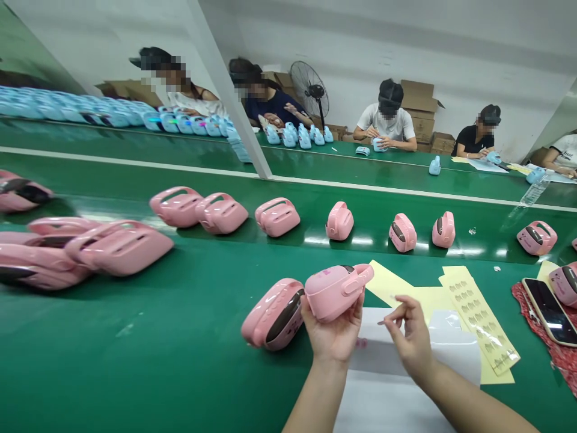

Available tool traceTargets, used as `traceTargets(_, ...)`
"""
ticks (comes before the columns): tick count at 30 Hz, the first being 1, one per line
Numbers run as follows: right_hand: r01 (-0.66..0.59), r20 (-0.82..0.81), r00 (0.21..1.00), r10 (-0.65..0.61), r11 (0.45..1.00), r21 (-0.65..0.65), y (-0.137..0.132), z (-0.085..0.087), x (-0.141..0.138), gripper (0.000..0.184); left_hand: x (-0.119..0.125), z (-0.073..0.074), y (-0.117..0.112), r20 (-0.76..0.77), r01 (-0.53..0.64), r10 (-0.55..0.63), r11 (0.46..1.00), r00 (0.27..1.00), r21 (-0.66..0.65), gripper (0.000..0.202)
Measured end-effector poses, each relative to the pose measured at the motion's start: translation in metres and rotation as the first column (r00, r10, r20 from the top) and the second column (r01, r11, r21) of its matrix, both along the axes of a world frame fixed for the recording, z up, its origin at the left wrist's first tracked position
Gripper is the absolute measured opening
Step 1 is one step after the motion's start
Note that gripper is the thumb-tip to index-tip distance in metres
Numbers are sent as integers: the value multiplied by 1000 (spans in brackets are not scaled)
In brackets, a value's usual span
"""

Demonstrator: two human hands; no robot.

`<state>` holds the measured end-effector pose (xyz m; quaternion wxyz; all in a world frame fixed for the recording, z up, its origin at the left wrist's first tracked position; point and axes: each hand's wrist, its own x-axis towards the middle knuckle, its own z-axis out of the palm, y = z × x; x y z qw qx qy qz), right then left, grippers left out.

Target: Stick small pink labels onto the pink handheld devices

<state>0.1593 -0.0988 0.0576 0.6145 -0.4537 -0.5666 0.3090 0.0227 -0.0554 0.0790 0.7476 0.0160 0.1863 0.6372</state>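
Note:
My left hand [334, 337] is wrapped from below around a small pink portable speaker [331, 296] with a carrying handle, tilted with the handle to the right. Just left of it another pink speaker [273, 314] with a dark front panel rests on the green table. To the right, my right hand [411, 334] is closed in a pinch, apart from the held speaker; a small thin dark tip shows at the fingertips, too small to name. Under my right hand lie white glossy sheets [415, 361] with small pink marks. Beside them is a yellowish sticker sheet [482, 322].
More pink speakers [277, 217] stand in a row on the green belt beyond, with a cluster [121, 246] at left. A phone [550, 310] lies on red cloth at right. Across the line, several co-workers [387, 120] sit by light-blue units [288, 135]. A white post [229, 90] rises between.

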Motion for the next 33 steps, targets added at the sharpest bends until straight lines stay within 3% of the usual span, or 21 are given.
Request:
traceTargets(2,-19,-235,972,-13,991,-133,6,22,-1,34,6,1,-3,22,16,-16,1000,1000,10,71)
traceTargets(5,-74,-473,880,-38,973,-217,14,51,-9,48,16,-2,-8,66,65,-71,994,995,87,70)
traceTargets(7,-80,-557,828,-63,970,-228,18,64,-16,50,23,-7,-10,148,80,-109,979,983,190,62)
traceTargets(10,-104,-584,810,-52,968,-230,20,73,-26,48,29,-16,-11,321,81,-181,950,930,301,58)
traceTargets(13,-93,-547,836,-48,969,-228,19,75,-29,45,32,-21,-12,390,112,-237,942,890,316,61)
traceTargets(24,-95,-354,935,2,965,-244,21,76,-14,43,35,-18,-16,312,139,-272,910,910,390,55)
traceTargets(27,-9,-253,967,-40,981,-191,18,69,-18,36,36,-18,-16,314,146,-280,909,907,391,54)
traceTargets(30,139,-41,989,-141,989,-48,17,62,-21,31,36,-21,-17,304,160,-291,907,907,389,56)
traceTargets(33,269,168,944,-284,958,103,26,55,-13,42,30,-24,-17,268,199,-329,888,906,415,59)
